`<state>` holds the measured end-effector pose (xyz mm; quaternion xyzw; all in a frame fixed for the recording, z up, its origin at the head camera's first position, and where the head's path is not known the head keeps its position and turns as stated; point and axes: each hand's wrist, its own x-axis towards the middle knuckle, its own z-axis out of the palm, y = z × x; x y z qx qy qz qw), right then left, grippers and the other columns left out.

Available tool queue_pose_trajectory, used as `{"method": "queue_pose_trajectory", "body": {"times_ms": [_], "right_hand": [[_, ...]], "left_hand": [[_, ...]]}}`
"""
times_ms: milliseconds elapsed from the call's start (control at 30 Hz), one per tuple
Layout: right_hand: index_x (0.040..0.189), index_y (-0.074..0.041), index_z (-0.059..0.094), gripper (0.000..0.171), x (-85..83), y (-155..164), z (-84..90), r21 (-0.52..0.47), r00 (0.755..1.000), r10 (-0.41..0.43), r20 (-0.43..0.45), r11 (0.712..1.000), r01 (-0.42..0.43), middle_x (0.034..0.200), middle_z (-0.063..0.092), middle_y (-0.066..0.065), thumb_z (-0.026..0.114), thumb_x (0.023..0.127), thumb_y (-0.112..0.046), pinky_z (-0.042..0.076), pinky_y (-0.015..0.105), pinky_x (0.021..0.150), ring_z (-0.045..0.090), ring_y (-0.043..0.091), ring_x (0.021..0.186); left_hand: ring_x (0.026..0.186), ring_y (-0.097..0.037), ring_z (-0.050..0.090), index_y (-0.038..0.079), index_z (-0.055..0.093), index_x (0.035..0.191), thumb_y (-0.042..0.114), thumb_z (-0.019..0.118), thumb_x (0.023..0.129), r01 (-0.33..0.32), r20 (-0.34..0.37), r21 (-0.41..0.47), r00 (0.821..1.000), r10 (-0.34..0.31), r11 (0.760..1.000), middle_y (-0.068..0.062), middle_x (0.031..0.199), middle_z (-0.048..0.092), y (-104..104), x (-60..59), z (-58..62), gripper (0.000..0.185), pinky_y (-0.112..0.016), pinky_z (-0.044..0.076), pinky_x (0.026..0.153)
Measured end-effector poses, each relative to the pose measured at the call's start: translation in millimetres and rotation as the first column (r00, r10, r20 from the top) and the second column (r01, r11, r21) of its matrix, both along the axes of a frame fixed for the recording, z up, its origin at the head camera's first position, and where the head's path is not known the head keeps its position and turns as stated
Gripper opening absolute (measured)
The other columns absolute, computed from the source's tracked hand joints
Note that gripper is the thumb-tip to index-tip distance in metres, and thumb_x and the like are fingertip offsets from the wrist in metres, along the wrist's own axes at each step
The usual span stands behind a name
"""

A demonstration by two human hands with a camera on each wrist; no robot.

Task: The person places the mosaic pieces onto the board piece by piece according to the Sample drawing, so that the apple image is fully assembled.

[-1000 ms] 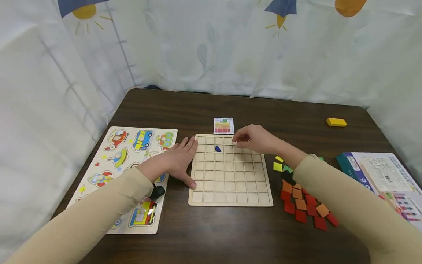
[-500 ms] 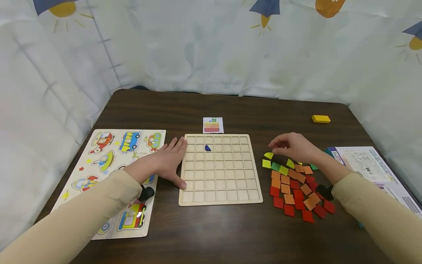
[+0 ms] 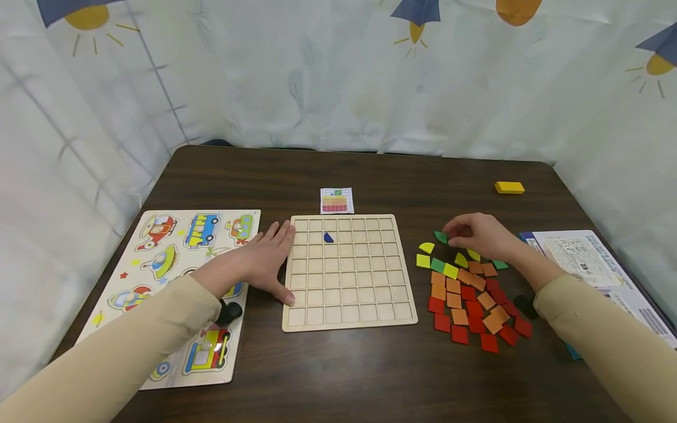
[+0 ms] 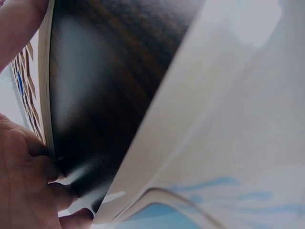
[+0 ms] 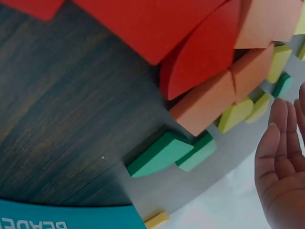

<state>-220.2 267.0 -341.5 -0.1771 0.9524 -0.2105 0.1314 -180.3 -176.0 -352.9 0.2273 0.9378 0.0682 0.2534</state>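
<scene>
So the left hand (image 3: pixel 267 258) lies along the left edge of the board (image 3: pixel 349 296), fingers and thumb spread apart, holding nothing; the wrist view has the thumb over that edge too; the right hand (image 3: pixel 478 235) is over by the pile, fingers bent, with a green piece (image 3: pixel 441 237) right at the tips of finger and thumb; can't tell if it's actually pinched or just sitting there, and the right wrist view doesn't settle it; one blue piece (image 3: pixel 328 238) is on the board, second row down, third square from the left; a little card (image 3: pixel 336 201) lies just behind the board; below the right hand there's a loose spread of orange tiles (image 3: pixel 459 317) and red tiles (image 3: pixel 489 342), with yellow and green ones nearer the hand; picture puzzle (image 3: pixel 137 252) on the left, partly under the left sleeve; box (image 3: pixel 587 258) on the right, yellow block (image 3: pixel 509 188) behind the right hand
</scene>
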Motion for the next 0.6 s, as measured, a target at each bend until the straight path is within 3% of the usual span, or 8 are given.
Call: {"method": "queue_pose_trajectory", "body": {"times_ms": [267, 600], "right_hand": [[0.122, 0.005, 0.068, 0.030, -9.9, -9.0, -5.2, 0.061, 1.000, -0.013, 0.011, 0.998, 0.013, 0.115, 0.071, 0.022, 0.069, 0.098, -0.013, 0.059, 0.048, 0.084, 0.069, 0.032, 0.099], [0.111, 0.003, 0.070, 0.021, -14.2, -15.0, -7.8, 0.063, 1.000, 0.002, 0.011, 0.998, -0.003, 0.102, 0.071, 0.017, 0.072, 0.095, -0.011, 0.057, 0.041, 0.075, 0.065, 0.023, 0.086]], "left_hand": [[0.156, -0.052, -0.001, -0.010, 0.002, 0.160, 0.066, 0.085, 0.070, 0.000, 0.003, 0.007, 1.000, 0.000, 1.000, -0.032, 0.168, -0.004, 1.0, 1.3, 1.0, 0.144, -0.067, 0.012, 0.124], [0.156, -0.052, -0.003, -0.010, 0.001, 0.160, 0.066, 0.084, 0.071, 0.003, 0.010, 0.006, 1.000, -0.003, 1.000, -0.031, 0.168, -0.005, 1.2, 0.7, 1.4, 0.144, -0.067, 0.011, 0.124]]}}
